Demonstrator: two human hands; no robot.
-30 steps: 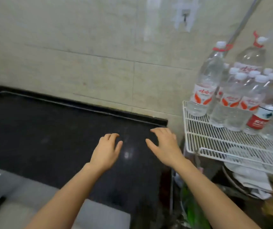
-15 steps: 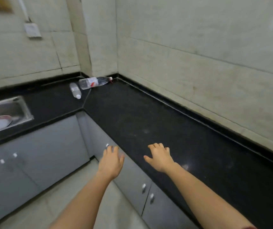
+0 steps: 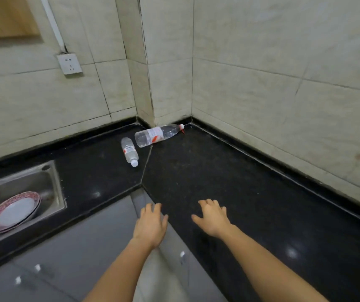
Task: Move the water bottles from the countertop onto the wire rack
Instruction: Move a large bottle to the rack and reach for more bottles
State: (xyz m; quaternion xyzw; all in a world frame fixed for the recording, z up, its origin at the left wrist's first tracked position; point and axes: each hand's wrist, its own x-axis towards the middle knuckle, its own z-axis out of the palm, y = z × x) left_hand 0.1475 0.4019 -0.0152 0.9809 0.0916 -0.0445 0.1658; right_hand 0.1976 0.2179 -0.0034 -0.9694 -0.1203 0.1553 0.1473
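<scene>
Currently, at my far left, the steel sink (image 3: 50, 171) is let into the black countertop (image 3: 251, 192) and holds a stack of red-rimmed plates (image 3: 14, 211). Further right, in the far corner, the two water bottles lie on their sides. The small bottle (image 3: 129, 151) has its white cap pointing toward me, and just beside it the large bottle (image 3: 157, 135) rests against the foot of the tiled wall, its neck aimed right. Neither has been picked up yet, and the wire rack is out of my view. Nearer to me, my left hand (image 3: 150, 225) hangs over the counter's front edge and the grey cabinet door, fingers loose and spread, holding nothing. My right hand (image 3: 212, 216) hovers palm-down over the counter, equally slack and empty. Both hands are well apart from the bottles. I judge the main risk to be rolling. A round bottle lying flat will scoot away if my fingers nudge its side before closing, and the small one could run left toward the sink and knock the plates. The large one is hemmed in by the wall, so a reach from above may jam my knuckles and leave me only a weak pinch on smooth plastic. A loose hold there could drop it during the turn back toward the rack, which I cannot see from here.
</scene>
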